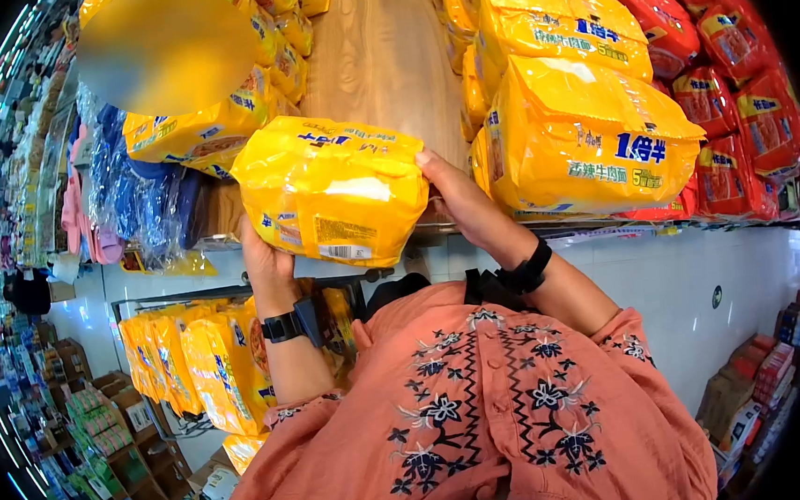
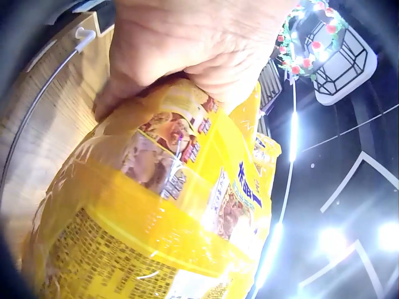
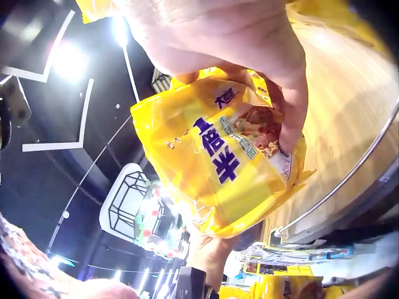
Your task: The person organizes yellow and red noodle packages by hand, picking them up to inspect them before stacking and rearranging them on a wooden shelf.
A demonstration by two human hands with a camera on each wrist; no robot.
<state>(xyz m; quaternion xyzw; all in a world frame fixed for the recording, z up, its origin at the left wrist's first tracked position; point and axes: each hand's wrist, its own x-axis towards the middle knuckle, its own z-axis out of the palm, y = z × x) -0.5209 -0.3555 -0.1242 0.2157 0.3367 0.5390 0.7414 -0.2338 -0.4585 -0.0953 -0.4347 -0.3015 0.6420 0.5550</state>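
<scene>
Between my two hands is a yellow multipack of instant noodles (image 1: 335, 194), its printed label and barcode facing me in the head view. My left hand (image 1: 267, 259) grips its left end, and in the left wrist view the fingers wrap over the pack's edge. At the other end my right hand (image 1: 457, 192) holds the pack, thumb on the near corner. The right wrist view shows that hand's fingers bent around the wrapper (image 3: 212, 149). Part of each hand is hidden behind the pack. It overlaps the front edge of the wooden shelf (image 1: 381, 73).
Yellow noodle packs (image 1: 597, 131) are stacked on the shelf at right, with red packs (image 1: 737, 120) beyond. More yellow packs (image 1: 193, 130) stand at left, near blue plastic-wrapped goods (image 1: 137, 195). Below left, a cart (image 1: 357, 296) carries more yellow packs (image 1: 216, 358). A thin metal rail (image 3: 349, 180) edges the shelf.
</scene>
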